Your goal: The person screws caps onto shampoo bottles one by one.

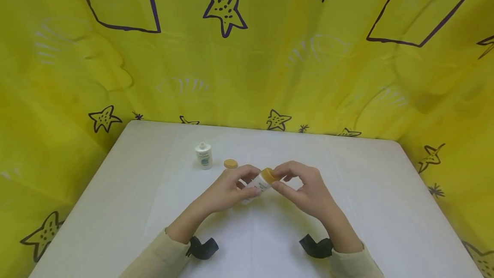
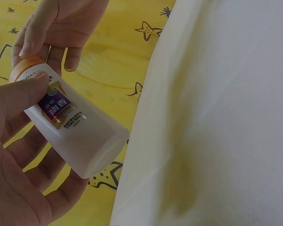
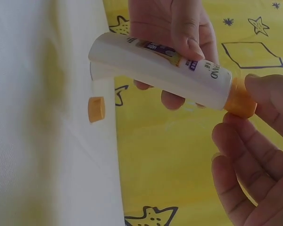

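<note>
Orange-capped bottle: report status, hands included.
Left hand holds white bottle, tilted. Right hand pinches its orange cap. Uncapped bottle, loose cap farther back; neither in the way.

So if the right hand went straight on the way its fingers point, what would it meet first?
The orange cap on the held white bottle: the right hand is pinching it now. Beyond that, probably the bottle itself and the left hand holding it, though depth is hard to judge.
</note>
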Demonstrator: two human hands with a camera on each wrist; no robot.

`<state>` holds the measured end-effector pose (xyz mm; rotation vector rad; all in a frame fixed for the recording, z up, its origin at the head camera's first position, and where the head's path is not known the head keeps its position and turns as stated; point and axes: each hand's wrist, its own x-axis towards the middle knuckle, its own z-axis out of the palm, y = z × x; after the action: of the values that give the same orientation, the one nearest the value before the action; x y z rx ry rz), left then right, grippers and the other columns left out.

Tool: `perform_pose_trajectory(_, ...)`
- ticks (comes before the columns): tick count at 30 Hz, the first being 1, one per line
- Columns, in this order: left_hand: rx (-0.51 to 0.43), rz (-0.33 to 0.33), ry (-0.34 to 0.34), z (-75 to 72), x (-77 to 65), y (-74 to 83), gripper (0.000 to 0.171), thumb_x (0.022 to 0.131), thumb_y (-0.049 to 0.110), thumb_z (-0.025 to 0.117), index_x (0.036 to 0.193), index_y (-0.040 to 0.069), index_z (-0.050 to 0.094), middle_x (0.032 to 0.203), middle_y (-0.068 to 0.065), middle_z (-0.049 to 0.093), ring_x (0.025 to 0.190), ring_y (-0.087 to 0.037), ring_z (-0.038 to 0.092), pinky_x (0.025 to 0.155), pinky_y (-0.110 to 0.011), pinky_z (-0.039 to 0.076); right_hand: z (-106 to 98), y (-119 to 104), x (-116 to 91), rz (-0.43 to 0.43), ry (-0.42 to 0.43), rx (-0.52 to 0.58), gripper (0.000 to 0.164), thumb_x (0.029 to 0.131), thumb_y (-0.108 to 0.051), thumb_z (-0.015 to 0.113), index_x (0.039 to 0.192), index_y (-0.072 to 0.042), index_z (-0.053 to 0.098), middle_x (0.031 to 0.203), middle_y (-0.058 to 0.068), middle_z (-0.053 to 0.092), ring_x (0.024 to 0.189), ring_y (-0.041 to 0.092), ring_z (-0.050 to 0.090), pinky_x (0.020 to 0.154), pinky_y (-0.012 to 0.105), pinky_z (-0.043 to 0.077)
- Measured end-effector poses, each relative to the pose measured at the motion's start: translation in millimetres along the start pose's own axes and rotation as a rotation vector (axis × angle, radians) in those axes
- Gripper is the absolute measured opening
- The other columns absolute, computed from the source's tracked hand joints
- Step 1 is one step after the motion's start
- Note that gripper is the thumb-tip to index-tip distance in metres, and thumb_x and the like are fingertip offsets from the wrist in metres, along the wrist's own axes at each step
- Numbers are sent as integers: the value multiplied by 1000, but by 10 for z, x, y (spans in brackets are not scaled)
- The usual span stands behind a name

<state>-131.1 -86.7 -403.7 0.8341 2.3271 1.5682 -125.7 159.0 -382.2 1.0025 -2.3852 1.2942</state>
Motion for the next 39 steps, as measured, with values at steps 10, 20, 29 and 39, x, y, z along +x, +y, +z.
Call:
perform_pose_trajectory(10, -2, -11, 8, -27, 2, 16, 34, 91, 20, 74, 123, 17, 64, 110, 8, 68, 98, -10, 64, 85, -37, 56, -21, 10, -1, -44, -28, -21, 28, 82, -6, 79, 107, -17, 71, 104, -5, 72, 94, 10, 67, 75, 29, 56)
perform_pose_trajectory(20, -10, -15, -5, -18, 2, 9, 34, 92, 20, 73, 124, 18, 63, 109, 10, 68, 98, -9, 63, 85, -34, 55, -30, 18, 1, -43, -24, -36, 29, 82, -6, 81, 107, -18, 71, 106, -6, 70, 97, 10, 65, 76, 30, 56)
perform_pose_trajectory(29, -10, -7, -23, 18, -1, 5, 31, 92, 20, 73, 122, 20, 64, 104, 11, 68, 98, -9, 63, 84, -34, 56, -14, -19, -2, -13, -10, -22, 22, 80, -10, 83, 93, -21, 69, 116, 0, 72, 110, 18, 67, 87, 25, 55)
perform_pose_trajectory(39, -2, 3, -23, 29, -1, 8, 32, 91, 20, 74, 122, 22, 64, 106, 11, 67, 98, -9, 63, 82, -31, 56, 0, -39, 0, -20, -10, 53, 21, 82, -5, 81, 91, -19, 68, 105, 0, 73, 93, 13, 69, 73, 29, 59)
